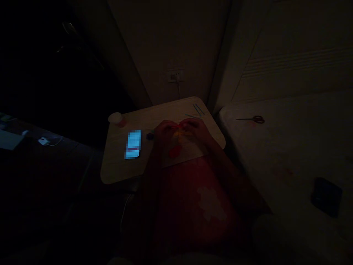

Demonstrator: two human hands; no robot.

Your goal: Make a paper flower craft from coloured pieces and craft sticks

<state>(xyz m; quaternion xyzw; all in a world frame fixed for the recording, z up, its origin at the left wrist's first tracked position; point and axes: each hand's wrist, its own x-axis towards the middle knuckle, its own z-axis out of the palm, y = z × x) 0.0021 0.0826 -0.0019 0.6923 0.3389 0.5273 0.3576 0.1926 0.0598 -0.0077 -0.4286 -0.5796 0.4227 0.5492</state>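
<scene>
The scene is very dark. Over the small table [154,114], my left hand [164,129] and my right hand [194,127] are close together, fingers pinched. Between their fingertips is a small thin red piece [178,126]; its kind cannot be made out. Just below it, some yellow-orange material [179,134] lies or hangs close to the fingers. A flat red piece [174,151] rests on the table nearer to me. Beside my left hand sits a small dark blue lump [150,136]. Thin bluish-green sticks [197,109] lie beyond my right hand.
A lit phone [133,144] lies on the table's left side, with a pale cup [116,118] behind it. On the light surface to the right are scissors [254,119] and a dark object [327,197]. A cable hangs from a wall socket [176,76] behind the table.
</scene>
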